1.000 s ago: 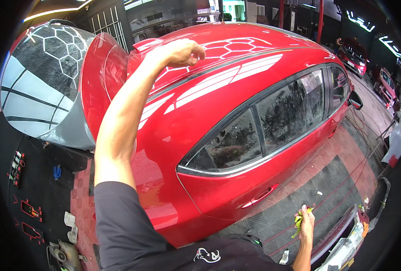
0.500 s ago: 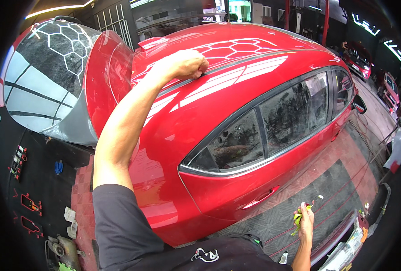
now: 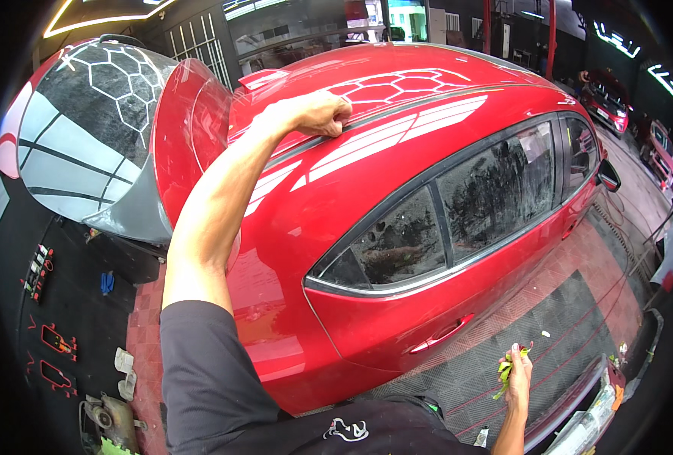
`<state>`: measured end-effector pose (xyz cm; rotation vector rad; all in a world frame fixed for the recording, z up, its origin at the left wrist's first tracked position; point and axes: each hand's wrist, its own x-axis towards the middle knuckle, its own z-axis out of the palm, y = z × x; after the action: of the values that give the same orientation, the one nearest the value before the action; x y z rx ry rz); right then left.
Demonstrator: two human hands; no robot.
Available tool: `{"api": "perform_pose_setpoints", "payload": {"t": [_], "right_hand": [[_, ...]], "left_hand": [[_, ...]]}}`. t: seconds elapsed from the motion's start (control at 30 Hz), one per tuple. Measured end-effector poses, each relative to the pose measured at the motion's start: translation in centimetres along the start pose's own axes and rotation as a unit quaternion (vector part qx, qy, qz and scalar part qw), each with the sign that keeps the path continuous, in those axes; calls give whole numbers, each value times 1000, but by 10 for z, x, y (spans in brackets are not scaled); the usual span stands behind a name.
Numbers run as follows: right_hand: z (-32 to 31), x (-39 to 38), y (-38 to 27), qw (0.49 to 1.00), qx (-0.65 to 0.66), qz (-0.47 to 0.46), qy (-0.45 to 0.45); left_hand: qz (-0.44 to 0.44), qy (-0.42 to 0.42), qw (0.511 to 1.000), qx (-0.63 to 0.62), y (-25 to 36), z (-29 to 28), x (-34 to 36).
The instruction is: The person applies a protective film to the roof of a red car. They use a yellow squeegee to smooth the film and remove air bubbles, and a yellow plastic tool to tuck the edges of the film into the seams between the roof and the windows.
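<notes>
A glossy red car (image 3: 276, 322) fills the middle of the view, its hatch raised at the left. Over the rear part of the roof edge, my left hand (image 3: 317, 114) is closed, knuckles up, against the dark roof strip (image 3: 382, 111). Whatever its fingers pinch, if anything, is hidden beneath them. Low on the right, beside the rear door, my right hand (image 3: 520, 379) is closed around a crumpled bunch of yellow-green tape strips (image 3: 505, 372). Some ends stick out past the fingers.
A detached bumper (image 3: 571, 402) lies at lower right, close to my right arm. The raised hatch glass (image 3: 78, 144) stands at left. A metal part (image 3: 112, 417) sits on the floor at lower left. Other red cars (image 3: 605, 102) are parked at far right.
The whole view has shifted slightly, moving the car a little right and down in the picture. My left hand stays at the roof strip, and my right hand still holds the tape strips.
</notes>
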<state>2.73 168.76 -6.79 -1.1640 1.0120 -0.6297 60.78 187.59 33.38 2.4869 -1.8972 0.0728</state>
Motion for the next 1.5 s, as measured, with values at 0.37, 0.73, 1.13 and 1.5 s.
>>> {"api": "perform_pose_setpoints", "payload": {"t": [0.37,0.73,1.13,1.5], "right_hand": [[-12,-6,-8,1000,3,11,3],[-34,23,-46,999,-37,-35,-4],[-49,80,-75,998,-31,-54,-30],[-90,111,-100,995,-67,-60,-38]], "left_hand": [[-45,31,998,42,4,-2,25],[-70,135,980,130,-4,-52,33],[-16,90,984,154,18,8,3],[-94,139,978,125,21,-1,28]]}}
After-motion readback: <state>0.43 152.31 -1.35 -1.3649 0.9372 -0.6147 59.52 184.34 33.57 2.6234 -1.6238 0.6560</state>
